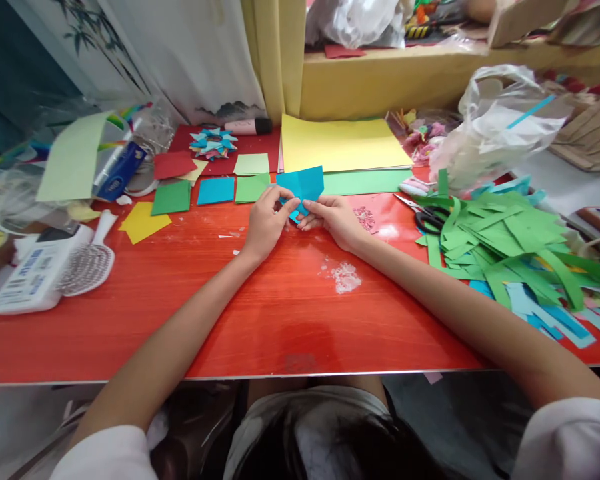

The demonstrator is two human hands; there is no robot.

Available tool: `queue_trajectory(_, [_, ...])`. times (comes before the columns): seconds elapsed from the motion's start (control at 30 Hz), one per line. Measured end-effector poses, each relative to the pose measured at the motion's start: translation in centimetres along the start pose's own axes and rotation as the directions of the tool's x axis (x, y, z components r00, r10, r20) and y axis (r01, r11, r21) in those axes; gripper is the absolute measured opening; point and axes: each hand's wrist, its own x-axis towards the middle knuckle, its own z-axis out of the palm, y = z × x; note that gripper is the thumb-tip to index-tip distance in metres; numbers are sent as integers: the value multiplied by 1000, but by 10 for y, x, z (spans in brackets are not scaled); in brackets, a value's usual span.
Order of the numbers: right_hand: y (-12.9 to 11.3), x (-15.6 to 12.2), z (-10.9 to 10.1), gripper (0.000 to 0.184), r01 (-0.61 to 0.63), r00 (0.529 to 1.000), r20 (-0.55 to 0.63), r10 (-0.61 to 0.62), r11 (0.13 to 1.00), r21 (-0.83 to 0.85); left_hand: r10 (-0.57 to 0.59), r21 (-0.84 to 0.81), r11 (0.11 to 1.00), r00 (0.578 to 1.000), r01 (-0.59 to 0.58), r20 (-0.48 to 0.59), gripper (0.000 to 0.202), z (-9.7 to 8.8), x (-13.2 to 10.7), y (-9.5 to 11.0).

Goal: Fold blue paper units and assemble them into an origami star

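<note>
A blue piece of paper is held over the red table, a little beyond its middle. My left hand pinches its left lower edge with curled fingers. My right hand pinches its lower right part, fingertips meeting the left hand's. The lower part of the paper is folded and partly hidden behind my fingers. Beyond it lie small squares: a blue one, a green one and a pale green one.
A pile of green paper strips and black-handled scissors lie at right, under a clear plastic bag. A yellow sheet and a folded blue paper star lie at the back. At left are a white hairbrush and a white calculator.
</note>
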Motion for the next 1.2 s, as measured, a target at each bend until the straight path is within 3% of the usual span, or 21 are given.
queue_trajectory(0.27, [1, 0, -1, 28, 14, 999, 32, -13, 999, -31, 30, 76, 997, 1000, -30, 4, 12, -2, 0, 6])
queue_trajectory(0.87, [4, 1, -4, 28, 33, 995, 93, -32, 999, -17, -47, 13, 999, 999, 47, 13, 9, 0, -1, 7])
queue_trajectory(1.2, [1, -2, 1, 30, -5, 995, 95, 19, 989, -147, -97, -45, 994, 995, 97, 7, 10, 1, -1, 8])
